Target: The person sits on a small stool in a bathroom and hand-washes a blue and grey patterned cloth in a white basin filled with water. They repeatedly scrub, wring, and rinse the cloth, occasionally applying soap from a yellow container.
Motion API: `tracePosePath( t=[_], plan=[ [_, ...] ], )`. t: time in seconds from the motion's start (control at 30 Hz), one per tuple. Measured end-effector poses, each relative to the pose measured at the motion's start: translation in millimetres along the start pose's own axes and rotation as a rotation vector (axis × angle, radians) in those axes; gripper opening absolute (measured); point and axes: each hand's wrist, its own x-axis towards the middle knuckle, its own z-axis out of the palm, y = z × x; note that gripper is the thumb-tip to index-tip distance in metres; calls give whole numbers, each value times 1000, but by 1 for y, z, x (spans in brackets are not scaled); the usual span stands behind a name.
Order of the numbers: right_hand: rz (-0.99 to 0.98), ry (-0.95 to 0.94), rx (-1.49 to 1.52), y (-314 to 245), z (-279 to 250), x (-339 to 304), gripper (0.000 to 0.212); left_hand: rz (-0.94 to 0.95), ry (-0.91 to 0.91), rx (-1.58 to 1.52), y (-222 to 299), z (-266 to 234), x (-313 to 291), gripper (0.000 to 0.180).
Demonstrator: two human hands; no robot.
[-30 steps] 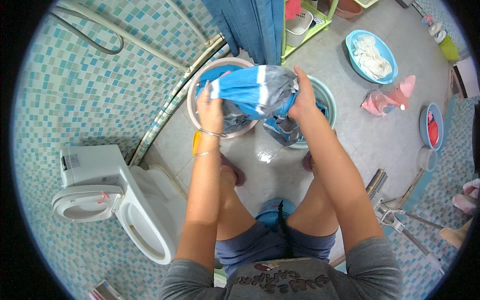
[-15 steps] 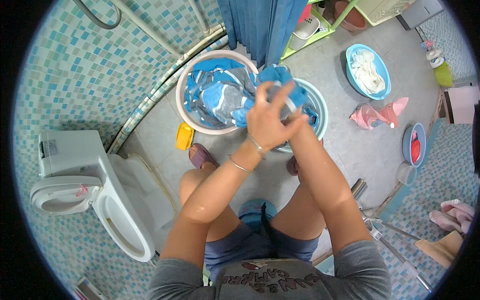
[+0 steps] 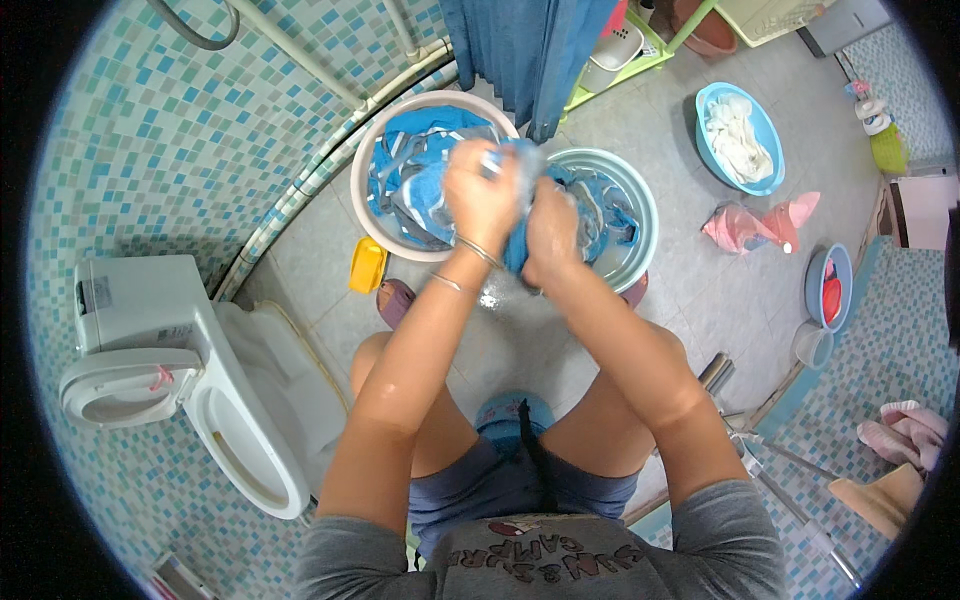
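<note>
Both hands are closed on a bunched blue-and-grey cloth [image 3: 516, 246], held up over the gap between two basins.

The left hand [image 3: 482, 192] has its fingers curled tightly around the upper part of the cloth, blurred by motion; the right hand [image 3: 553, 230], just beside it, is fisted around the cloth too, its fingertips hard to make out. Behind the left hand, the pale pink basin [image 3: 361, 195] carries a heap of blue, grey and white fabric [image 3: 418, 192]; beyond the right hand, the mint-green basin [image 3: 646, 235] holds more blue-grey fabric [image 3: 600, 215]. Near the pink basin a yellow scoop [image 3: 368, 264] lies on the tiled floor [image 3: 640, 120]. Farther right stand a blue basin [image 3: 762, 189] with white cloth [image 3: 736, 140] in it and, nearby, a crumpled pink bag [image 3: 738, 230].
</note>
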Motion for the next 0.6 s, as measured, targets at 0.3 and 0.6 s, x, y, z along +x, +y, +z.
tracePosePath(
  t=[0.3,0.6],
  plan=[
    [-321,-347,50,26,-56,91,36,226,-542,-205,77,-12,-35,26],
    [105,-79,398,-23,-26,12,27,213,-351,-166,41,-9,-19,20]
  ],
)
